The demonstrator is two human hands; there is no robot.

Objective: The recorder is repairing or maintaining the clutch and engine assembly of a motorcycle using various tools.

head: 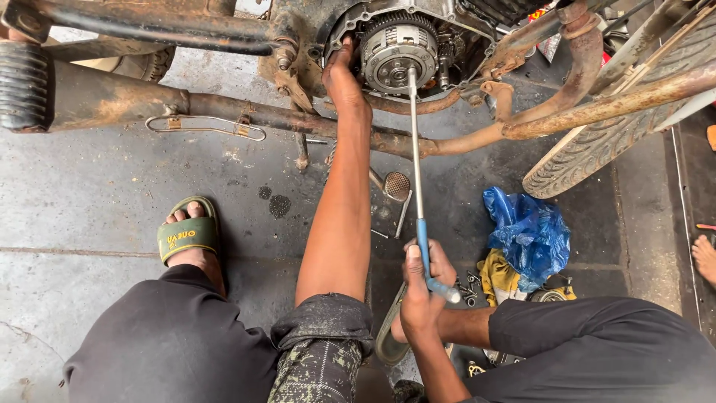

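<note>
Right now the person squats on a stained concrete floor [97,194] beside a rusty motorbike frame [224,112] w/ the engine's side cover off. At 12 o'clock of the view sits the round clutch [397,56], bare metal, ringed w/ teeth.

The left hand [344,78] is stretched far up and pressed on the casing just at 9 o'clock of the clutch, fingers curled onto the rim; it grips no tool. The right hand [421,287] sits low, near 6 o'clock, closed tight round the blue grip of a long wrench [415,157].

The wrench's long axis runs almost straight from 6 to 12 o'clock: handle by the body, tip seated on the clutch's lower right part (exact bolt too small to tell). So the left hand is the nearer one to the clutch; the right works it from the shaft's far end. Hands are well apart.

At 3 o'clock of the right hand lies a crumpled blue plastic bag [529,231], a yellow rag [498,275] under its edge, small dark bolts beside. A front tyre [597,149] leans at 2 o'clock. A green sandal [188,233] w/ yellow lettering rests at 9 o'clock.
</note>
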